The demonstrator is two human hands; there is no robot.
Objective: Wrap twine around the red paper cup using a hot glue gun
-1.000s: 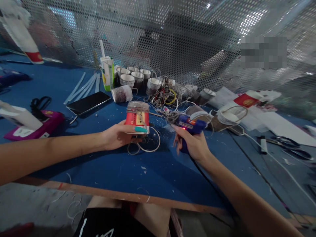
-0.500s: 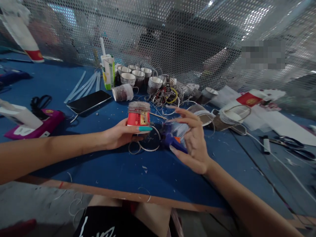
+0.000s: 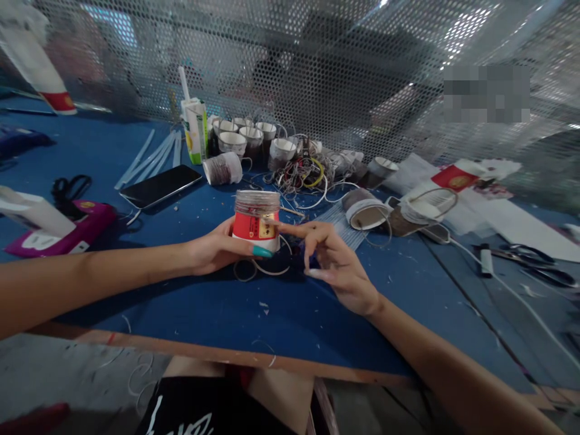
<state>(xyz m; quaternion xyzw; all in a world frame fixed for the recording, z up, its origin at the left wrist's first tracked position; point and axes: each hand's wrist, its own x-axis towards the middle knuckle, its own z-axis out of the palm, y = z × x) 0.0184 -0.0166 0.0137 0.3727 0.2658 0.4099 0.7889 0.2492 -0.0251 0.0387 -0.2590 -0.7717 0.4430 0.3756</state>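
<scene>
While the red and white cup [image 3: 256,222] is held upright just above the blue bench [image 3: 290,314], it is gripped from the left side by the left hand [image 3: 217,248], whose thumb lies across the cup's lower front. A band of thin wire or cord is seen wound around the cup's upper part. The right hand [image 3: 338,266] is held just to the right of the cup with nothing in it; its index fingertip is pressed against the cup's side, and the other fingers are loosely curled. Loops of pale wire [image 3: 267,263] are laid on the bench directly under the cup. Behind them, a cluster of wrapped cups [image 3: 247,140] is stood by a green drink carton [image 3: 196,127], and a tangle of coloured wires [image 3: 303,174] is spread beside it. A dark phone [image 3: 161,186] is laid flat to the left, near clear glue sticks [image 3: 156,154]. Scissors [image 3: 534,266] are seen at the far right.
</scene>
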